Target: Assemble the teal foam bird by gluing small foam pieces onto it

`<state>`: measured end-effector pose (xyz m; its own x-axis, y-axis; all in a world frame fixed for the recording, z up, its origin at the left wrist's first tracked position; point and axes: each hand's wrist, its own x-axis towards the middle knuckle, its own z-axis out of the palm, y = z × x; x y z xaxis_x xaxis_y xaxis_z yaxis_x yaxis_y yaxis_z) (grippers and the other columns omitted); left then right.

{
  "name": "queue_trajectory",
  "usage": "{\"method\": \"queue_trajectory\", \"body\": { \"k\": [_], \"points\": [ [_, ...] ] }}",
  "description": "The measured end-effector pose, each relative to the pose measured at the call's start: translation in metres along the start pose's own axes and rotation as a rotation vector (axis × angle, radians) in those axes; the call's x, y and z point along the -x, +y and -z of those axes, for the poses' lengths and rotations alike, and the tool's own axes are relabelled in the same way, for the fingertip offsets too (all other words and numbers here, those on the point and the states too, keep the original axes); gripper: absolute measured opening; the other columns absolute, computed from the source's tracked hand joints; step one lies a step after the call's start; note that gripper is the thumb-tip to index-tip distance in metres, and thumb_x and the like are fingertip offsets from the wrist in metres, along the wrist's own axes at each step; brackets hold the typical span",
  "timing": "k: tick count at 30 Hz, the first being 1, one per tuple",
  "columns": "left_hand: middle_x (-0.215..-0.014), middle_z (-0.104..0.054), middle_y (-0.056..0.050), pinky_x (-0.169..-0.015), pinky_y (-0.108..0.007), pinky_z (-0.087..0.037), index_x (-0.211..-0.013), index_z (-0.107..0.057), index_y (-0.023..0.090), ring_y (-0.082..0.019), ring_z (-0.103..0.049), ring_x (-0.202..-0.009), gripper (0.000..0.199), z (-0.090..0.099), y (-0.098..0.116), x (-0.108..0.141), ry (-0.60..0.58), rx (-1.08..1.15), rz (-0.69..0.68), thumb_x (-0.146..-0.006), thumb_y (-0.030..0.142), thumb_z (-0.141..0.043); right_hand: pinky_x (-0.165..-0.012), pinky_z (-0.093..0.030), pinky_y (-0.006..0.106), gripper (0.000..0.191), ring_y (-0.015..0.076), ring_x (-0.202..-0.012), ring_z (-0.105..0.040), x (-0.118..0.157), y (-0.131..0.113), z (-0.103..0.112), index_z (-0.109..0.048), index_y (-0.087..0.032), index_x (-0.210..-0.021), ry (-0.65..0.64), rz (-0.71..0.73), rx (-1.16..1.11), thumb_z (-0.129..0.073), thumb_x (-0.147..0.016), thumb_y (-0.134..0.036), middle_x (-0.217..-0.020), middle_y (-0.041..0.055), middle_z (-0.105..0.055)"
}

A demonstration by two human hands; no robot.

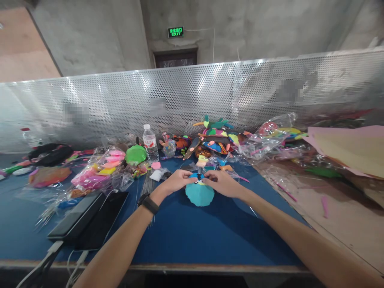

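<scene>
A modelling-clay figure [200,195] is held up over the blue table at the centre. Its lower part is a wide turquoise rounded piece; the smaller top is darker blue with black and white bits. My left hand [177,180] pinches the top from the left side, fingers closed. From the right, my right hand [224,183] grips the same top with bent fingers. The fingertips cover part of the figure's upper edge. Just behind it lie small lumps of clay [202,161] in yellow and other colours.
Bundled thin wires [147,186] lie left of my hands. Further left are a power bank [78,216], a phone [103,220] and bagged clay [99,172]. A water bottle [150,144] and finished clay figures [214,138] stand along the perforated metal screen [192,96]. Cardboard [324,200] covers the right.
</scene>
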<state>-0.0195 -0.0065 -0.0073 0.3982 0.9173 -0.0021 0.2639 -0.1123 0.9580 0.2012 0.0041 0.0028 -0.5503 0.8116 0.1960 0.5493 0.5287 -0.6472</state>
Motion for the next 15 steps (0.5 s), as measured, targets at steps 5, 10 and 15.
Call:
{"method": "queue_trajectory", "body": {
  "k": [5, 10, 15],
  "points": [
    [-0.080, -0.071, -0.009, -0.063, -0.026, -0.045, -0.090, -0.071, 0.014, -0.018, -0.063, -0.070, 0.039, 0.013, 0.010, 0.006, 0.237, -0.503, -0.118, -0.088, 0.047, -0.050, -0.056, -0.037, 0.027, 0.032, 0.0170, -0.065, -0.058, 0.001, -0.004, 0.003, -0.067, -0.019, -0.085, -0.044, 0.001, 0.069, -0.051, -0.088, -0.047, -0.075, 0.0049, -0.068],
    [-0.093, -0.069, -0.013, -0.079, -0.034, -0.047, -0.097, -0.067, 0.015, -0.026, -0.064, -0.092, 0.030, 0.038, 0.013, 0.015, 0.583, -1.141, 0.040, -0.090, 0.035, -0.046, -0.057, -0.037, 0.027, 0.033, 0.0180, -0.067, -0.059, 0.002, -0.002, 0.003, -0.069, -0.020, -0.085, -0.041, 0.048, 0.132, -0.049, -0.089, -0.047, -0.080, 0.0057, -0.069],
    [-0.112, -0.059, -0.023, -0.083, -0.042, -0.047, -0.104, -0.064, 0.008, -0.036, -0.055, -0.110, 0.041, 0.039, 0.001, 0.019, 0.539, -1.346, 0.305, -0.093, 0.037, -0.038, -0.057, -0.036, 0.028, 0.037, 0.0185, -0.065, -0.058, 0.000, 0.002, 0.001, -0.069, -0.019, -0.084, -0.029, 0.039, 0.211, -0.047, -0.090, -0.049, -0.074, 0.0062, -0.067]
  ]
}}
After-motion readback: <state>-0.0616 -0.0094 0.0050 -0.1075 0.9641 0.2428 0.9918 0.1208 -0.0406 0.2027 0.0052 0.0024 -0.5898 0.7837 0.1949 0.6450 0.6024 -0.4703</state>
